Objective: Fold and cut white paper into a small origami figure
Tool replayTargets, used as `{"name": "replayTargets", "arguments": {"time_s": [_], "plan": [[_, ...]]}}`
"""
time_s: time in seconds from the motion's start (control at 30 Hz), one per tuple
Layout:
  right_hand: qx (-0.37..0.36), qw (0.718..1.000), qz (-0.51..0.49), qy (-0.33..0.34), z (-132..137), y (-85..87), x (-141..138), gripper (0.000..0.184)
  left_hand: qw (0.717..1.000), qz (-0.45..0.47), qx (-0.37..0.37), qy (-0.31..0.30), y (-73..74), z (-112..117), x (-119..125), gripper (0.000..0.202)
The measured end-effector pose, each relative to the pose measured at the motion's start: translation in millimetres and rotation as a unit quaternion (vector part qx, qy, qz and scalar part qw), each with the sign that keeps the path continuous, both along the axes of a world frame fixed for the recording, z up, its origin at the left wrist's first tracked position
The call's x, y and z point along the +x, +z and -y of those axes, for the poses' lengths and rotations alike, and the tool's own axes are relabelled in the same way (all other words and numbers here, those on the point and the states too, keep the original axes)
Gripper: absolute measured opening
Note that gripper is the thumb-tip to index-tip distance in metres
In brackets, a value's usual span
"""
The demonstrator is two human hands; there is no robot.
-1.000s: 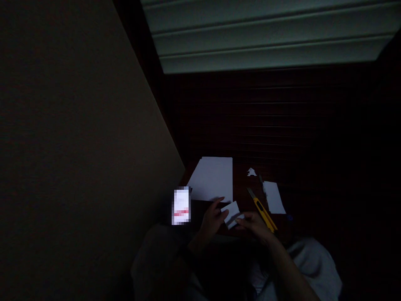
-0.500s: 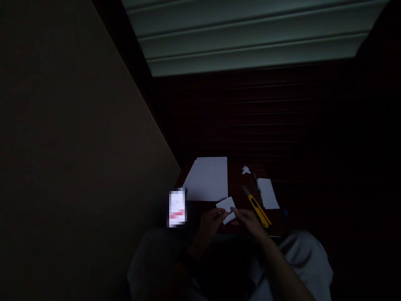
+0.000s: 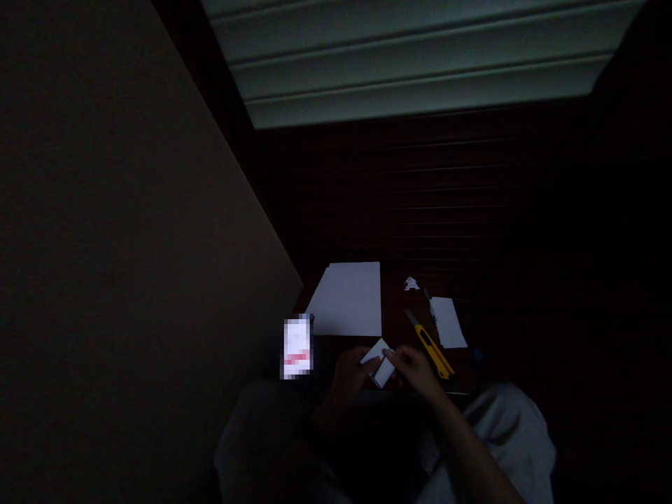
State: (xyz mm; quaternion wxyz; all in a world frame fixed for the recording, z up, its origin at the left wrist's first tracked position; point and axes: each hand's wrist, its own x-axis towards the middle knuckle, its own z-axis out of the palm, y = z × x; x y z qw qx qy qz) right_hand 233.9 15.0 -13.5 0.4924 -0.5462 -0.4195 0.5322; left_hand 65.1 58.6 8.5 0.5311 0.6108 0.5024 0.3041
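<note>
A small piece of white paper [image 3: 379,350], with a fold line across it, is held near the front edge of a small dark table [image 3: 393,294]. My left hand [image 3: 353,368] is closed on its left side, the thumb lying on top. From the right, my right hand [image 3: 416,367] pinches the paper's other side, fingers close to the fold. Just beyond my right hand lies a yellow utility knife [image 3: 431,348] with its blade pointing away. The undersides of the fingers are hidden in the dim light.
White paper sheets [image 3: 346,297] lie at the table's back left. A small folded white paper figure [image 3: 411,283] stands at the back. To the right are a pen [image 3: 430,306] and a narrower white sheet [image 3: 450,322]. A bright blurred screen [image 3: 297,347] is at left, near the wall [image 3: 157,245].
The paper has been turned and brought slightly closer, and it now looks narrower, with a fold across it. Both hands have shifted slightly with it; the other things stay put.
</note>
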Motion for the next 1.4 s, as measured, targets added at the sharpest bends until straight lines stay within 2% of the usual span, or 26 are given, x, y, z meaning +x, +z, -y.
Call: {"name": "replayTargets", "arguments": {"time_s": [0.13, 0.3, 0.37, 0.5, 0.6, 0.73, 0.87, 1.03, 1.2, 1.27, 1.4], "plan": [[0.003, 1.000, 0.022, -0.015, -2, -9.9, -1, 0.037, 0.998, 0.004, -0.057, -0.024, -6.4, 5, 2, 0.036], [0.062, 0.995, 0.056, -0.057, -4, -12.2, 0, 0.034, 0.991, 0.058, -0.111, -0.051, -2.7, 13, 4, 0.038], [0.068, 0.996, 0.037, -0.053, -3, -9.0, -1, 0.032, 0.989, 0.073, -0.121, -0.042, -0.7, 14, 3, 0.038], [0.020, 0.998, -0.058, -0.013, 2, -2.2, -2, 0.037, 0.987, 0.095, -0.126, 0.013, 2.5, 15, 3, 0.038], [0.011, 0.997, -0.075, 0.018, 4, -1.8, -1, 0.036, 0.984, 0.119, -0.127, 0.046, 2.7, 17, 5, 0.040], [0.009, 0.998, -0.062, 0.029, 3, -5.1, 0, 0.036, 0.983, 0.133, -0.116, 0.052, 0.8, 17, 7, 0.046], [0.000, 0.998, -0.056, 0.015, 1, -6.5, -1, 0.037, 0.988, 0.125, -0.084, 0.021, 3.9, 9, 4, 0.055], [0.019, 0.999, -0.015, 0.034, 1, -8.5, -1, 0.036, 0.998, 0.052, 0.024, 0.004, 4.7, -4, -1, 0.035], [0.037, 0.997, 0.014, 0.071, 3, -6.5, 0, 0.032, 0.999, -0.021, 0.014, -0.034, 0.5, -6, -2, 0.028], [0.047, 0.995, -0.002, 0.082, 4, -2.2, 0, 0.031, 1.000, -0.019, 0.010, -0.017, 2.0, -6, -1, 0.027], [0.058, 0.993, -0.021, 0.097, 6, 6.5, -1, 0.040, 0.998, -0.001, 0.007, 0.067, 6.2, -5, 0, 0.027]]}}
